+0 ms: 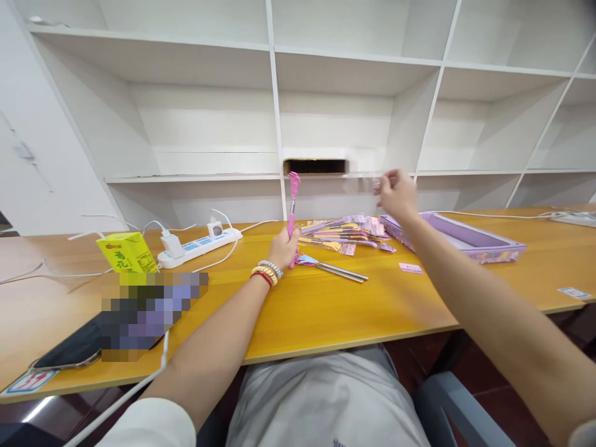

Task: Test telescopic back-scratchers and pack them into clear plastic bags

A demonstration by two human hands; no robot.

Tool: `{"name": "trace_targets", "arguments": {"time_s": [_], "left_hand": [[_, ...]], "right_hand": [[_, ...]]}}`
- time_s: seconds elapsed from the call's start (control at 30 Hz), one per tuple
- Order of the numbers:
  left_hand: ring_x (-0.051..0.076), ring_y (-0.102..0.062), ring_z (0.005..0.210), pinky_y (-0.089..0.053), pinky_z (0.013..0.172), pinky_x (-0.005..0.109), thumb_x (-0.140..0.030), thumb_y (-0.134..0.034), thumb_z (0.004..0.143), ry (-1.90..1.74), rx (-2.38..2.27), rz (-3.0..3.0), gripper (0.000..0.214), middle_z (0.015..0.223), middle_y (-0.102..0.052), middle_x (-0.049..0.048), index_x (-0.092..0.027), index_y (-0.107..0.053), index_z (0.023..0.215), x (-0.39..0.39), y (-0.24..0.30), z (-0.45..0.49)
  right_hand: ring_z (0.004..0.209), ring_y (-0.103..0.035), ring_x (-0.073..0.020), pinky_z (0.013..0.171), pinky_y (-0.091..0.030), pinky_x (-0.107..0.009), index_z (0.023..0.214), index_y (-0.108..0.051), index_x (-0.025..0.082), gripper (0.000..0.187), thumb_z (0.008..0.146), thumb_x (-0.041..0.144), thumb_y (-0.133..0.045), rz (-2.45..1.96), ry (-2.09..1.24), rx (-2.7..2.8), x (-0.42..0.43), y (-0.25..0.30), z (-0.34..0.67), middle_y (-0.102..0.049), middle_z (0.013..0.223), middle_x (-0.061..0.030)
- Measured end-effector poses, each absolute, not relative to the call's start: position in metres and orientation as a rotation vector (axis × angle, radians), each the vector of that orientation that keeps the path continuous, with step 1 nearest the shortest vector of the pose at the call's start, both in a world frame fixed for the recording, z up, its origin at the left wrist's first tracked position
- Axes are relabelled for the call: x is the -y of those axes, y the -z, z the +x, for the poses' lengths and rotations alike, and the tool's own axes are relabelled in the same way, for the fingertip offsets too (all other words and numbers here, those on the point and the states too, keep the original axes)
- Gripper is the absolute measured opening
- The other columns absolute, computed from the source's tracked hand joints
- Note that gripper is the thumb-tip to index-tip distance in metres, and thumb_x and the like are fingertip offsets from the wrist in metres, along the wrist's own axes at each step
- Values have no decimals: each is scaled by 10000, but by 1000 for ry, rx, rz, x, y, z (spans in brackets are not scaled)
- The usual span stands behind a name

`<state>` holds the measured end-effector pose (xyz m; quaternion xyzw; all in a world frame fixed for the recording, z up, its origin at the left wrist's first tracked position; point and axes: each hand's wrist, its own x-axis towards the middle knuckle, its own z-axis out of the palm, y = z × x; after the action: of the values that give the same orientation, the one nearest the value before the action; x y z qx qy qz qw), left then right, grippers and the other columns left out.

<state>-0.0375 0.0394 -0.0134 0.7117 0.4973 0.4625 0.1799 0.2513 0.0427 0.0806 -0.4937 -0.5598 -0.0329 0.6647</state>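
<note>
Left hand (282, 249) closed round pink scratcher (291, 222), its small hand-shaped head up, clear of the fist. Right hand (398, 194) raised, fingers pinched on clear wrapper (362, 175), blurred. Just right of left grip: two scratchers with steel rods (341, 271), lying flat. Beyond them, heap of wrapped ones (347, 234). Below right grip: purple box (496, 253), pink card (410, 268) nearby. Left of left grip: power strip (198, 248), yellow carton (126, 253)

My left hand (283, 249) holds a back scratcher (292, 220) at mid-frame, before the shelving (195, 179). On the table (326, 323), packaged scratchers (345, 233) lie right of it, a tray (496, 253) farther right, a power strip (198, 246) and carton (125, 251) left, a phone (69, 343) lower left.
</note>
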Motion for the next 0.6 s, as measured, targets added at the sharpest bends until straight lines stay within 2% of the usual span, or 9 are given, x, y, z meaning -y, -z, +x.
{"name": "trace_targets", "arguments": {"time_s": [0.1,0.17,0.3,0.37,0.43,0.5,0.6], "left_hand": [[121,-537,449,-413,478,245,-557,-419,817,-1297,-1099,1831,408,535,-576,15,-179,-462,673,-36,12,-32],[114,-534,445,-406,465,239,-578,-433,802,-1254,-950,1784,451,552,-600,43,-161,-483,638,-32,9,-28],[156,-627,626,-423,504,239,-591,-433,801,-1177,-782,1772,494,782,-684,131,-136,-521,630,-29,7,-22],[184,-642,780,-452,564,248,-580,-454,798,-1161,-757,1802,479,928,-680,140,-129,-575,694,-30,9,-20],[195,-626,876,-473,632,263,-562,-474,799,-1148,-765,1866,460,983,-667,124,-133,-639,824,-30,11,-19],[191,-616,882,-481,677,279,-547,-480,806,-1135,-777,1936,463,941,-669,98,-156,-654,983,-30,13,-19],[171,-612,764,-485,681,290,-547,-444,829,-1130,-835,1996,515,786,-660,65,-186,-604,1159,-27,13,-18]], "right_hand": [[648,-624,-149,438,-478,-229,929,-459,192,145,845,309,-442,-940,-143,1279,-37,-64,194,-625,797,-47],[639,-626,-154,407,-478,-232,905,-431,201,130,845,316,-435,-940,-272,1189,-38,-46,171,-613,795,-52],[551,-605,-150,381,-474,-257,824,-422,201,72,803,248,-472,-1114,-463,1162,-50,-4,159,-603,772,-59],[549,-603,-150,405,-479,-267,819,-439,199,58,779,206,-480,-1152,-457,1306,-55,12,163,-610,759,-47],[578,-605,-154,466,-487,-274,810,-467,196,48,767,189,-487,-1141,-357,1498,-56,21,167,-619,722,-29],[618,-607,-157,554,-487,-282,790,-498,195,27,765,188,-493,-1115,-211,1655,-54,25,168,-629,694,-20],[642,-595,-152,646,-460,-281,762,-542,190,46,764,181,-498,-1076,-21,1810,-45,23,161,-647,706,-25]]}}
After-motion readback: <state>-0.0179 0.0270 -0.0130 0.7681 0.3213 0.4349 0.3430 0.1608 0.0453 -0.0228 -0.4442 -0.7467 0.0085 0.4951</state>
